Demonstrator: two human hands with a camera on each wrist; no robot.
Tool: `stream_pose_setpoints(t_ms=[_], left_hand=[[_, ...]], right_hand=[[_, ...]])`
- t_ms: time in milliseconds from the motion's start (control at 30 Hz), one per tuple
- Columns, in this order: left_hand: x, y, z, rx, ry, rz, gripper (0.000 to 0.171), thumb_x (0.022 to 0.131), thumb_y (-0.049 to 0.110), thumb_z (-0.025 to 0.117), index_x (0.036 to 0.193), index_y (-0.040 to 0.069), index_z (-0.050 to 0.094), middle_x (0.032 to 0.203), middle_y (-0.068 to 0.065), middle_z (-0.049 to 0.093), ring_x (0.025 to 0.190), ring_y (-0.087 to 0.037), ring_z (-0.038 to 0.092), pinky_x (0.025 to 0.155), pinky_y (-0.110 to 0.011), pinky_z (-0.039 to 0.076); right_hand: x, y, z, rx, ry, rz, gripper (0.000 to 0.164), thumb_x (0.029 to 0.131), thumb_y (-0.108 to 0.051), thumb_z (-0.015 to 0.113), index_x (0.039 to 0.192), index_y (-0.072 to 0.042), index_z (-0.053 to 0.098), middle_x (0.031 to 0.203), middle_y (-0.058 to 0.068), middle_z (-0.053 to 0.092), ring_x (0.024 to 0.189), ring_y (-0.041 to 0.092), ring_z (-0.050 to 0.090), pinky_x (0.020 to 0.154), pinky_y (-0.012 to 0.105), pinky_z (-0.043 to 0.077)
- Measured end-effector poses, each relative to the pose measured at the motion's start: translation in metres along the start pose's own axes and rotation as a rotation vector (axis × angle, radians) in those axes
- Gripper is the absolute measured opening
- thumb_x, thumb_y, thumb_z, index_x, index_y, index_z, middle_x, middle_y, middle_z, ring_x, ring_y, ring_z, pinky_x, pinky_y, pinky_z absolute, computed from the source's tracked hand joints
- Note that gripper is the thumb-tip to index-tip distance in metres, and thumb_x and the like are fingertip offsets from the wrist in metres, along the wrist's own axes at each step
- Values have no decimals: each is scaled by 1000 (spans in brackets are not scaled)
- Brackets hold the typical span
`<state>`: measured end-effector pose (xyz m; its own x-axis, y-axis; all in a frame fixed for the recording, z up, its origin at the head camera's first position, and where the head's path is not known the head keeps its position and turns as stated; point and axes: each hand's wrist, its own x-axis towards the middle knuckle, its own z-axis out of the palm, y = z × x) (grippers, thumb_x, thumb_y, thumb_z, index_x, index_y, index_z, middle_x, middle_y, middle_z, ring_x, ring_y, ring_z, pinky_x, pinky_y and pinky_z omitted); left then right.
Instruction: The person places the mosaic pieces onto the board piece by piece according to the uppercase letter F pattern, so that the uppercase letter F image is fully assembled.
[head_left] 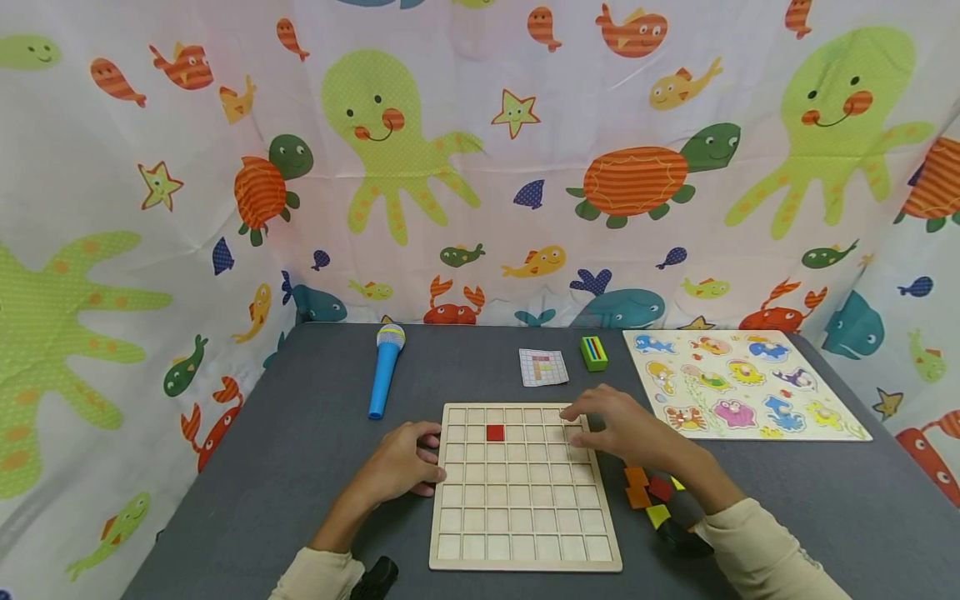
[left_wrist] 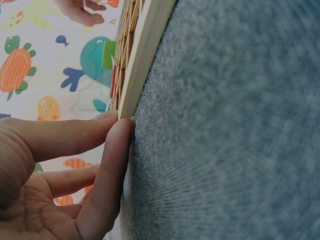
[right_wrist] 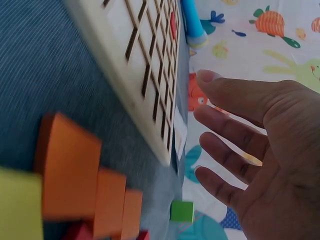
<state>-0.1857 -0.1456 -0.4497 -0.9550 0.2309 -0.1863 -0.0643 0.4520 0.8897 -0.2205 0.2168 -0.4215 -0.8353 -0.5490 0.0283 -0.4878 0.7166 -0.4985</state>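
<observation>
I count one wooden grid board (head_left: 525, 500) before me on the grey tabletop (head_left: 262, 483), seven cells by seven, with one red tile (head_left: 495, 432) in the second row from the far edge, third from the left. Beyond it are one blue microphone (head_left: 384, 375), one printed card (head_left: 543, 367) and one green box (head_left: 594, 354); one sea-animal picture board (head_left: 738, 429) lies to the right.

The grid board is pale, plain wood with thin dividers and a raised rim. My left hand (head_left: 405, 462) holds its left rim with thumb and finger; my right hand (head_left: 622, 429) hovers over the far right corner, fingers loosely spread, gripping nothing I can see.

Of the loose blocks (head_left: 638, 497), orange, red and yellow, my right forearm hides some, and the right wrist view blurs them.
</observation>
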Motion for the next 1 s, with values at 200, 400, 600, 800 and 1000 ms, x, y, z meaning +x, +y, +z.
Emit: stream_pose_setpoints(t_ms=[200,400,600,800,1000], left_hand=[[2,-1,0,3,-2,4,69,82,-11,82,146,-9,55,122,-18,60,90,-21,68,62,-36,67],[1,-2,0,-7,-8,5,69,83,-10,82,146,-9,54,123,-18,60,91,-21,68,62,-36,67],[1,-2,0,-5,-11,1,69,83,-9,82,146,-8,54,123,-18,59,90,-21,68,62,-36,67],[1,-1,0,1,-8,-1,69,83,-9,82,146,-7,54,122,-17,59,91,-21,67,62,-36,67],[0,-1,0,-8,-7,3,69,83,-10,81,146,-8,54,123,-18,59,92,-21,68,62,-36,67]], right_hand=[[-14,16,-7,-24,26,24,33,97,-24,80,127,-13,77,127,4,71,119,29,59,98,54,56],[-27,30,-13,-23,38,36,34,95,-21,82,127,-14,76,125,2,71,119,30,60,99,57,56],[-38,42,-18,-44,41,58,33,94,-21,83,126,-16,77,125,2,72,122,35,59,103,64,52],[-47,52,-22,-60,55,78,34,91,-18,85,124,-14,78,125,4,74,120,35,58,101,63,52],[-53,61,-23,-83,63,92,34,89,-16,86,122,-15,79,125,6,74,125,42,55,103,70,45]])
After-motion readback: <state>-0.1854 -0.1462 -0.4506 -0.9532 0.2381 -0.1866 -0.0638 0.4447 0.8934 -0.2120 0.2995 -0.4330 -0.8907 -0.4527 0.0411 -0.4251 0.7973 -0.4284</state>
